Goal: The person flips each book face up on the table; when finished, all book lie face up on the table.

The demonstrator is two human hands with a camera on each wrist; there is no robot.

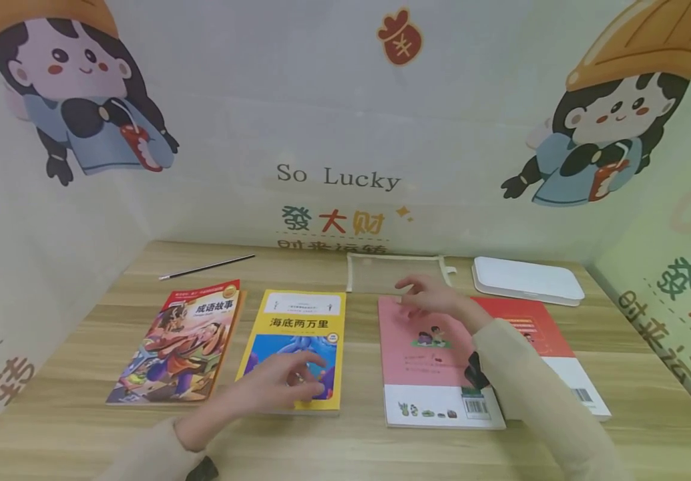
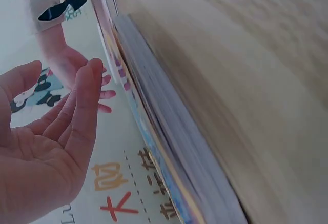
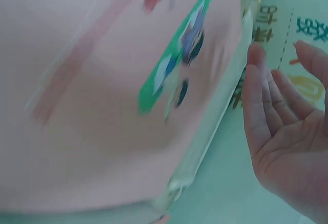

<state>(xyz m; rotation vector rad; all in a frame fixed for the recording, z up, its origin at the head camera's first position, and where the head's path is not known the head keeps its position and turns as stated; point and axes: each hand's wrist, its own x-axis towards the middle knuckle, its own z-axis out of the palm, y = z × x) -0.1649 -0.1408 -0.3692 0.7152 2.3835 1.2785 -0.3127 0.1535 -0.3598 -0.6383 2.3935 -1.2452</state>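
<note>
My left hand hovers over the lower part of a yellow book with a blue picture on its cover. Its fingers are loosely bent and hold nothing; in the left wrist view that hand is beside a book's page edges. Over the upper part of a pink-and-white book is my right hand, fingers relaxed with nothing between them. The right wrist view has this hand near the pink cover. A red-and-white book lies partly hidden under my right forearm.
Far left on the wooden table lies a colourful storybook with a red top band. Behind it is a dark pencil. At the back are a see-through pouch with pale edging and a white case. A printed cloth hangs behind.
</note>
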